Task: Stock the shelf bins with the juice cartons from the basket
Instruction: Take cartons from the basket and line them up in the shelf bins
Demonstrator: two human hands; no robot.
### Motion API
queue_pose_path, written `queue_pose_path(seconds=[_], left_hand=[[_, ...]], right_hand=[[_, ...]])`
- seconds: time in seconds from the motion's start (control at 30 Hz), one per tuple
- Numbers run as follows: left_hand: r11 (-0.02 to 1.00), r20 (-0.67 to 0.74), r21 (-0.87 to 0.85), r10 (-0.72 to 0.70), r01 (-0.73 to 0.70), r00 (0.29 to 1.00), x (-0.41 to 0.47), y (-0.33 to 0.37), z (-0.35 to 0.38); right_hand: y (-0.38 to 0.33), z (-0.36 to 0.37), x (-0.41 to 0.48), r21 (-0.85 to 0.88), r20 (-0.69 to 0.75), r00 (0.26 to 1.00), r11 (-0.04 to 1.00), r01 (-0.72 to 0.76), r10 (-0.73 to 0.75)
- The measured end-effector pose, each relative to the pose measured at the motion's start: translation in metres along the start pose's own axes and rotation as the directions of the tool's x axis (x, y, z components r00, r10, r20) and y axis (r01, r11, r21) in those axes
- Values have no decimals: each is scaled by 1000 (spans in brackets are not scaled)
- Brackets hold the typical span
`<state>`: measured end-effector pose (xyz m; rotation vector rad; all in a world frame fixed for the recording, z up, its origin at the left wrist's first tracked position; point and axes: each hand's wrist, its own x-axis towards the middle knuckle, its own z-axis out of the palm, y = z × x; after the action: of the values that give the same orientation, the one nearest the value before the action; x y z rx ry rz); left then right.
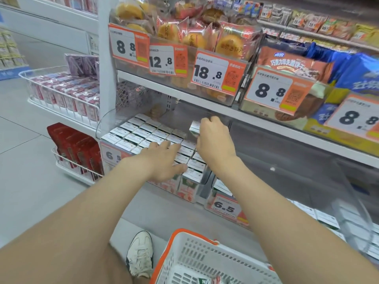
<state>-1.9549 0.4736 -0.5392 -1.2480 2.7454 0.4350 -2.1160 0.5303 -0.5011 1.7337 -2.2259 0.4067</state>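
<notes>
Orange-rimmed basket (pixel 194 257) is sitting lowest in view, beside a white shoe (pixel 140 255). Beyond it the right hand (pixel 213 138) is reaching into the clear shelf bin (pixel 205 181), fingers curling around a juice carton (pixel 194 128) above the packed rows (pixel 141 134). The left hand (pixel 164 160) is lying flat on their tops, fingers spread.

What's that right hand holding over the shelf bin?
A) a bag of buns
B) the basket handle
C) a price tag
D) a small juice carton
D: the right hand grips a small white-topped carton just above the clear bin.
</notes>
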Motion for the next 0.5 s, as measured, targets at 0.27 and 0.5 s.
queue_pose_path(seconds=[0.27, 0.5], left_hand=[[995, 55, 91, -36, 31, 998, -5, 14, 3], [989, 112, 125, -98, 84, 989, -8, 25, 4]], right_hand=[[-9, 27, 47, 13, 306, 939, 985, -171, 159], [-5, 24, 45, -30, 585, 811, 1000, 3, 15]])
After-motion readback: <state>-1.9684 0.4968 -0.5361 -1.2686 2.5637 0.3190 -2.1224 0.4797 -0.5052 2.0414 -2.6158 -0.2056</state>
